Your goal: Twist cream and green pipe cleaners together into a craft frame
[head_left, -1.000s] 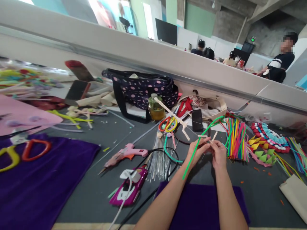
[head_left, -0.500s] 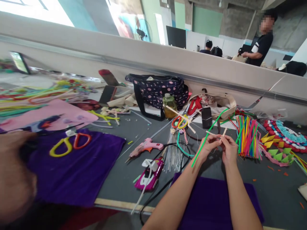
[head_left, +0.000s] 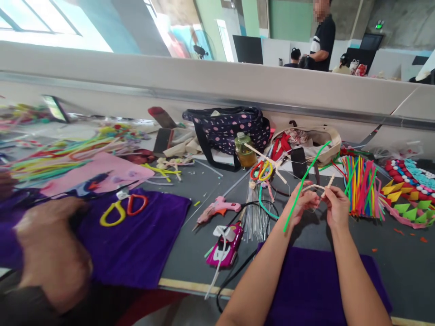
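Above the dark tabletop, my right hand (head_left: 336, 206) pinches a cream pipe cleaner (head_left: 330, 182) whose upper end looks wound or twisted. My left hand (head_left: 302, 203) is just beside it with curled fingers, and the cream strand (head_left: 311, 186) runs from it toward the right hand. A long green pipe cleaner (head_left: 306, 175) slants across my left hand and wrist; whether the fingers grip it is hidden. Beyond my left hand is a crossed cream pipe-cleaner piece (head_left: 277, 167) with thin wire around it. Below my forearms lies a purple cloth (head_left: 306, 280).
A pink glue gun (head_left: 219, 208), a magenta toy-car-like device (head_left: 226, 246) and scissors (head_left: 261, 171) lie left of my hands. Right are bundled coloured pipe cleaners (head_left: 362, 188). Behind stand a bottle (head_left: 245, 151) and a spotted bag (head_left: 231, 129). Another person's blurred arm (head_left: 50, 244) reaches in from the left.
The view has shifted, moving the table's things rightward in the picture. My hands have drawn slightly apart, the cream strand between them. The neighbour's arm shows more; a standing person in the background has moved left.
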A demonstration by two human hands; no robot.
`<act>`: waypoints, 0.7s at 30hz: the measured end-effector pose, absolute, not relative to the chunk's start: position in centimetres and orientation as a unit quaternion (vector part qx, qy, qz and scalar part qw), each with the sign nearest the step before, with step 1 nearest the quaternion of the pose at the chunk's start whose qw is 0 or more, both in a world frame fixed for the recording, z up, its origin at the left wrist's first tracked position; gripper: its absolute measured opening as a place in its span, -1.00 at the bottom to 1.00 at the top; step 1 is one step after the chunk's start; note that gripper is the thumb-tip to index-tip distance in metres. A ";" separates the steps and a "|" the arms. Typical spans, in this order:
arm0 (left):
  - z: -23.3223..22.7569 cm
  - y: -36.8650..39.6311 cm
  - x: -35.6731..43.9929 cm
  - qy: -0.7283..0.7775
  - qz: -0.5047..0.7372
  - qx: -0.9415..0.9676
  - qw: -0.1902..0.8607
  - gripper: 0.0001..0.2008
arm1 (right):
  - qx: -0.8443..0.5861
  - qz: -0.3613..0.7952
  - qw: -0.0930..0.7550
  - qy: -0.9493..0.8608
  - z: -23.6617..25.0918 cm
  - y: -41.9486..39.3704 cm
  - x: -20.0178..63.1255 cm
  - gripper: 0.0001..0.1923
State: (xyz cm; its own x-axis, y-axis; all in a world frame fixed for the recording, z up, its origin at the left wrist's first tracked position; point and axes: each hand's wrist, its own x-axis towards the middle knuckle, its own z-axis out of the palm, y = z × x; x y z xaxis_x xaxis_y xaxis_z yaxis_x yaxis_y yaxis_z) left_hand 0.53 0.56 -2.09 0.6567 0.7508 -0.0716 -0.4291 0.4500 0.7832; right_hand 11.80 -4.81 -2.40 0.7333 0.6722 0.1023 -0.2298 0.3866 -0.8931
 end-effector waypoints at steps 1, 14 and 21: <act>-1.9 0.6 0.3 0.215 0.351 0.406 0.816 -0.35 | -0.479 0.278 0.798 -0.237 -2.4 -4.8 11.8 -0.80; -0.6 0.4 -0.7 0.150 0.267 0.476 0.824 -0.36 | -0.465 0.313 0.794 -0.237 -2.4 -5.1 12.1 -0.81; -1.2 -0.2 0.8 0.192 0.313 0.455 0.812 -0.59 | -0.478 0.310 0.776 -0.270 -2.4 -5.2 11.3 -0.78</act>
State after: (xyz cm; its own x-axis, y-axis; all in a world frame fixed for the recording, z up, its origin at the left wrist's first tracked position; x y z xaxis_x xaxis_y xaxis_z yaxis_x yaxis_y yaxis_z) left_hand 0.78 -0.22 -1.22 0.7311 0.6818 -0.0267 -0.3329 0.3906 0.8583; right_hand 11.34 -5.22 -2.37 0.6618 0.7395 0.1226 -0.2233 0.3506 -0.9095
